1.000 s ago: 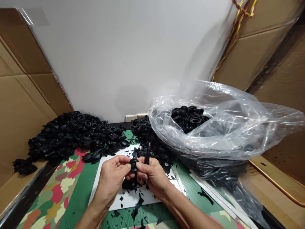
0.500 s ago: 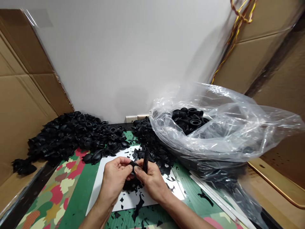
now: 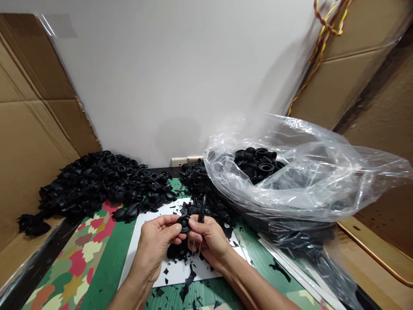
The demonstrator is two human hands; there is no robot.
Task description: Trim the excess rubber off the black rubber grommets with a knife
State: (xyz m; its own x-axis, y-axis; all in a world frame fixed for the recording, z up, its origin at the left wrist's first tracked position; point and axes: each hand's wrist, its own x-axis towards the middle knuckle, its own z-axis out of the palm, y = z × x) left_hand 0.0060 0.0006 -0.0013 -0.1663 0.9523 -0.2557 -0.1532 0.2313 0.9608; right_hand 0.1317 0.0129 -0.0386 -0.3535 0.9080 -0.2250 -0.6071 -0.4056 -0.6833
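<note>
A small round black rubber part (image 3: 183, 224) with a raised rim is held over the white sheet (image 3: 138, 245). My left hand (image 3: 156, 239) is closed, pinching its left side between thumb and fingers. At its right edge are the thumb and fingertips of my right hand (image 3: 211, 241), which is also closed. That hand grips black-handled tweezers (image 3: 203, 209), handle up, with two thin metal prongs pointing down below the fingers. Dark rubber scraps (image 3: 177, 252) lie on the sheet beneath my hands.
A large heap of black rubber parts (image 3: 97, 185) sits at the left. Torn black scraps (image 3: 213, 193) are piled behind my hands. At the right, an open clear plastic bag (image 3: 303, 198) holds ribbed rubber parts (image 3: 254, 161). Cardboard (image 3: 29, 129) stands at both sides before a pale wall (image 3: 180, 77).
The rubber part has turned so its round rimmed face shows. My right hand has rotated, and the metal prongs now show below it. The view has shifted slightly.
</note>
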